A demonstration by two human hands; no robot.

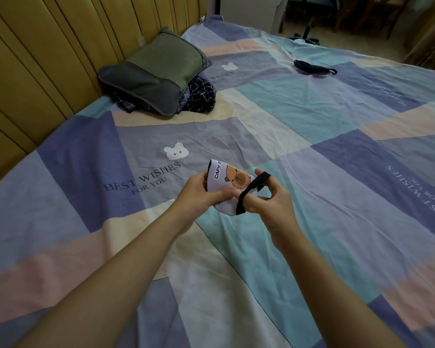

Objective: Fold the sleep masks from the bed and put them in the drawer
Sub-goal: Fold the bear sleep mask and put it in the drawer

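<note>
Above the middle of the bed I hold a pale lilac sleep mask (227,178) printed with a brown capybara, folded in half. My left hand (202,194) pinches the folded mask. Its black elastic strap (251,192) is looped over the thumb and fingers of my right hand (271,204), which pulls it across the mask. A second sleep mask, black (312,67), lies flat on the sheet at the far right of the bed, well beyond both hands. No drawer is in view.
The bed (312,151) has a patchwork sheet in blue, teal and pink. A green-grey pillow (156,69) lies on dark checked fabric (201,96) by the yellow padded headboard (48,59). Floor and chair legs (309,26) show beyond the far edge.
</note>
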